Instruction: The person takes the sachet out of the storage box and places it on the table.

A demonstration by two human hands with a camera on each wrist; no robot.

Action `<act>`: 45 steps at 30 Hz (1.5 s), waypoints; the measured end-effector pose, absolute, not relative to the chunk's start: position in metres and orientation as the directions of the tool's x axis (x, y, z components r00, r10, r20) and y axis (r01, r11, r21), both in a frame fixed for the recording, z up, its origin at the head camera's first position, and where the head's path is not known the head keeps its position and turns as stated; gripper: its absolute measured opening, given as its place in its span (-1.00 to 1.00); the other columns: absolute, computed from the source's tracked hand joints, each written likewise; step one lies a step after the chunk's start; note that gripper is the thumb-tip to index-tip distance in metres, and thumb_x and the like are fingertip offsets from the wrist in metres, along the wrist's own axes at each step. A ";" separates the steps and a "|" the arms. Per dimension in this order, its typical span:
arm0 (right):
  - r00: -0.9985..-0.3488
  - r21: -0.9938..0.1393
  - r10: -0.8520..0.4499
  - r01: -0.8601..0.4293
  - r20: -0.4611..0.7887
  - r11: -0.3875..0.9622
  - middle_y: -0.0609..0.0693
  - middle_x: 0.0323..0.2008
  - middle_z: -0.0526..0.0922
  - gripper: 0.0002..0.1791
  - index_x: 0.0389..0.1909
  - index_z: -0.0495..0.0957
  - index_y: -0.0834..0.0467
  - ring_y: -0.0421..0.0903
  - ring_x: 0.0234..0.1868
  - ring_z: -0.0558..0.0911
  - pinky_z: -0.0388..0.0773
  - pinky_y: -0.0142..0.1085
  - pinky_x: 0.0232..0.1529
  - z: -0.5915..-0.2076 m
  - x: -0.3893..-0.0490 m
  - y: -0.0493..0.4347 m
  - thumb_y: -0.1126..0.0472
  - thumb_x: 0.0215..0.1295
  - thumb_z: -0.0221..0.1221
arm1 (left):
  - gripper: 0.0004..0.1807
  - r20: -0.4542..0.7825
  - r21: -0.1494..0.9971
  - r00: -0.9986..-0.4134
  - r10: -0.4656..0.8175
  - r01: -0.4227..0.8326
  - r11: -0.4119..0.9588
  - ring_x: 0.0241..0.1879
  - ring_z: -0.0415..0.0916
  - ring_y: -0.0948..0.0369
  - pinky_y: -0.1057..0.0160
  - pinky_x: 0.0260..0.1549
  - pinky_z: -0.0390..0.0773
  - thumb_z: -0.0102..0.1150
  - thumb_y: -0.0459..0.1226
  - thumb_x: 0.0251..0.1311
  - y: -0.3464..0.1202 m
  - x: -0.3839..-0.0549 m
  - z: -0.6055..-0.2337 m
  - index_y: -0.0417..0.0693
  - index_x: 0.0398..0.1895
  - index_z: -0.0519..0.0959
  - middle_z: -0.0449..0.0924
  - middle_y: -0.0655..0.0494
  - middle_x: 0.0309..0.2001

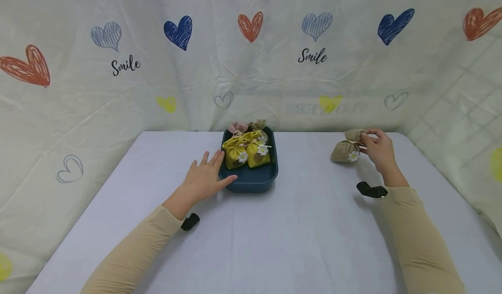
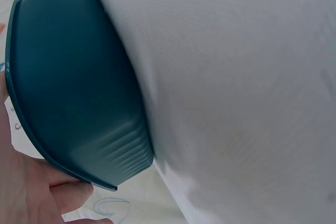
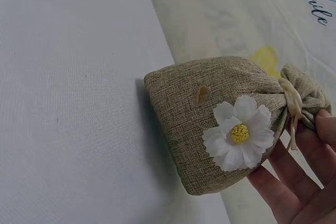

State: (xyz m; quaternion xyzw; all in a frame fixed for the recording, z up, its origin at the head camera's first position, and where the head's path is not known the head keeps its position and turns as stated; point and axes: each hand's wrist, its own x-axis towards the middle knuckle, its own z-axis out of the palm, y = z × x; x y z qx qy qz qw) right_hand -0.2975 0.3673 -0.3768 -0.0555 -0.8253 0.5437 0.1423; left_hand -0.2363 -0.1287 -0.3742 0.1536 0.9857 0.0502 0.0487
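My left hand (image 1: 201, 178) lies spread along the left side of a dark teal plastic bin (image 1: 251, 184), its fingers and thumb at the rim. Inside the bin sit two yellow drawstring sachets (image 1: 235, 155) with white daisies, with a pink sachet (image 1: 237, 127) and an olive-brown one (image 1: 257, 124) behind them. Far to the right, my right hand (image 1: 379, 153) pinches the gathered neck of a tan burlap sachet (image 3: 210, 124). This pouch has a cream tie and a white daisy with a yellow centre. Its base is close to the tabletop; whether it touches I cannot tell.
A white cloth covers the table (image 1: 274, 241). Behind it hangs a pale curtain (image 1: 274, 76) printed with hearts and "Smile". A black wrist device (image 1: 371, 190) shows at my right sleeve, another device (image 1: 190, 222) at the left.
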 end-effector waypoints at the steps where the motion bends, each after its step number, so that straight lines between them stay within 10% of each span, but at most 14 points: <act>1: -0.955 -0.911 0.248 -0.049 0.163 0.411 -0.01 -0.09 0.63 -0.79 0.03 0.40 0.14 -0.47 -0.23 0.56 0.62 -0.53 -0.24 -0.377 -0.298 0.368 0.09 0.65 -0.06 | 0.08 -0.081 0.115 -0.948 0.307 0.297 0.948 0.59 -0.22 -0.19 -0.35 0.42 -0.04 -0.18 0.43 0.38 -0.129 -0.236 -0.374 -0.09 0.68 -0.12 -0.14 0.00 0.65; 7: -0.957 -0.911 0.263 -0.003 0.122 0.411 0.32 0.20 0.49 -0.83 0.00 0.38 0.01 -0.39 -0.14 0.56 0.61 -0.54 -0.21 -0.381 -0.297 0.369 0.02 0.66 -0.10 | 0.08 -0.074 0.111 -0.948 0.310 0.301 0.947 0.59 -0.20 -0.20 -0.35 0.42 -0.02 -0.18 0.43 0.38 -0.129 -0.236 -0.376 -0.10 0.68 -0.10 -0.12 0.00 0.65; 17: -0.954 -0.954 0.267 -0.050 0.133 0.297 -0.47 -0.42 0.58 -0.90 -0.07 0.40 0.05 -0.50 -0.30 0.60 0.62 -0.53 -0.28 -0.382 -0.298 0.373 0.12 0.63 -0.02 | 0.09 -0.060 0.110 -0.946 0.317 0.310 0.944 0.59 -0.19 -0.20 -0.36 0.41 0.00 -0.20 0.44 0.37 -0.131 -0.238 -0.377 -0.09 0.68 -0.11 -0.13 0.00 0.65; 45: -0.973 -0.939 0.177 -0.080 0.146 0.333 -0.55 -0.35 0.61 -0.86 0.06 0.44 0.01 -0.50 -0.32 0.67 0.61 -0.55 -0.28 -0.385 -0.289 0.390 0.11 0.63 0.00 | 0.08 -0.064 0.115 -0.946 0.317 0.308 0.944 0.59 -0.19 -0.20 -0.36 0.41 0.00 -0.17 0.42 0.38 -0.130 -0.236 -0.373 -0.12 0.67 -0.09 -0.11 -0.02 0.64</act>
